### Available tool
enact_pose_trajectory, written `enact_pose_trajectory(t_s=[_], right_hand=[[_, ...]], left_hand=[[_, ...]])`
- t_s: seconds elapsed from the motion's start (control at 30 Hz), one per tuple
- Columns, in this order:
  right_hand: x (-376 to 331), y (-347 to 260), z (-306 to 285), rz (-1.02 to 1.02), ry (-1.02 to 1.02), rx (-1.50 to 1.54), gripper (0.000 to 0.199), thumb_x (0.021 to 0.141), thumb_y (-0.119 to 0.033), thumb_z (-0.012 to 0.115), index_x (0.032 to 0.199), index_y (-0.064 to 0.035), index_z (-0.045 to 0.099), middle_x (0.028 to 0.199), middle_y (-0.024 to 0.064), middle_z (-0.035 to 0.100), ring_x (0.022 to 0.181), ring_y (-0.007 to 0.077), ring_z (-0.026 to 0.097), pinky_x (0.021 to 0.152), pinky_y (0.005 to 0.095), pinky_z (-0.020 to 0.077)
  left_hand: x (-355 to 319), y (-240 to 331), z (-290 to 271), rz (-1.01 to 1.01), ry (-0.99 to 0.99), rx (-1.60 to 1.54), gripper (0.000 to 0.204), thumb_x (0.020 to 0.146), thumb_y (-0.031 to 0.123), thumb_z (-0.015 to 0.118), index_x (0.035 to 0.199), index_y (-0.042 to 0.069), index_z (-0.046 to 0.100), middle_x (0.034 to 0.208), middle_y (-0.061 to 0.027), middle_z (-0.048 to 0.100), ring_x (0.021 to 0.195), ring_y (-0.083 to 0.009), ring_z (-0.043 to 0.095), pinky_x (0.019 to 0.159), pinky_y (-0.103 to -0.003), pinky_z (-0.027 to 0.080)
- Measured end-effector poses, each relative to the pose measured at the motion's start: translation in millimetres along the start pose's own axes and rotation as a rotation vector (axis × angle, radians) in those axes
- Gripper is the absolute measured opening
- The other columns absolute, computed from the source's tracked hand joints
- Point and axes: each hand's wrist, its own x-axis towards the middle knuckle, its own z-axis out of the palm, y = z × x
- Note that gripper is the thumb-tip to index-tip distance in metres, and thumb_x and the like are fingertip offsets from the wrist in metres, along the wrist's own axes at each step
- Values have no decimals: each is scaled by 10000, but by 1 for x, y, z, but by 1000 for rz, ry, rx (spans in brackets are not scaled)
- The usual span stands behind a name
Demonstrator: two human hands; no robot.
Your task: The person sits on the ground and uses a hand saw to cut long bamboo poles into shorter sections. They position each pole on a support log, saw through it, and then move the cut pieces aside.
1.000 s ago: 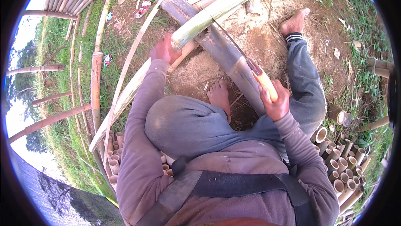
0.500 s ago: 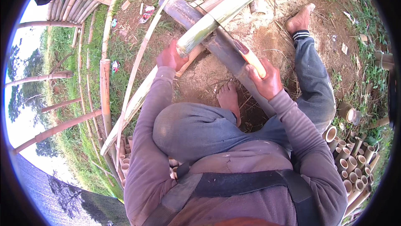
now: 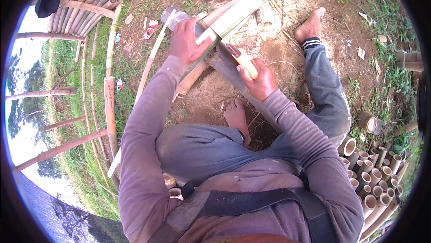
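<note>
A long green bamboo pole (image 3: 251, 11) slants from the lower left to the far right. It lies across a dark, thick log (image 3: 265, 107) that runs beneath it. My left hand (image 3: 185, 41) is wrapped over the pole, just left of a handsaw's thin blade (image 3: 210, 29). The blade crosses the pole; how deep it sits cannot be made out. In my right hand (image 3: 261, 81) is the handsaw's pale wooden handle (image 3: 244, 62), with the fingers closed round it. The pole's cut end is partly hidden by my left hand.
Below the pole lies another pale bamboo piece (image 3: 191, 79). A thin bamboo strip (image 3: 155, 52) leans at the left, near a bamboo fence (image 3: 110, 108). Cut bamboo tubes (image 3: 375, 175) are stacked at the right. My bare foot (image 3: 236, 116) rests beside the log. Sawdust covers the ground ahead.
My left hand has moved forward along the bamboo pole, closer to the saw blade. My right hand has pushed the saw forward and left. The whole view has shifted slightly.
</note>
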Motion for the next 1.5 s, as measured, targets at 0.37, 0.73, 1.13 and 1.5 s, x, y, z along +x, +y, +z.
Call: enact_pose_trajectory(t_s=[0.37,0.73,1.13,1.5], right_hand=[[-12,2,-7,54,-38,24,391,924,-358,791,1135,-47,680,806,240,723,766,461,729,683,529,587],[-42,-7,-60,-67,-46,-9,398,911,-238,829,1191,3,683,899,224,757,800,423,763,723,462,624],[-12,3,-26,-46,-97,28,428,920,-232,817,1232,18,666,954,227,751,854,410,768,729,460,622],[-53,-8,-61,-43,-86,33,429,885,-167,852,1225,18,668,1041,203,758,875,384,782,749,437,619]], left_hand=[[151,83,84,-234,-530,-2,985,772,455,860,1550,41,419,1239,-228,735,1160,-378,720,1051,-447,560],[154,76,91,-181,-430,-89,1100,722,401,907,1586,13,348,1242,-272,710,1127,-449,704,961,-508,566],[153,88,77,-228,-518,-109,1126,756,378,861,1642,14,270,1275,-299,689,1157,-445,692,995,-499,557],[155,74,93,-157,-481,-68,1037,766,402,852,1587,-5,365,1273,-284,692,1165,-443,688,1001,-504,548]])
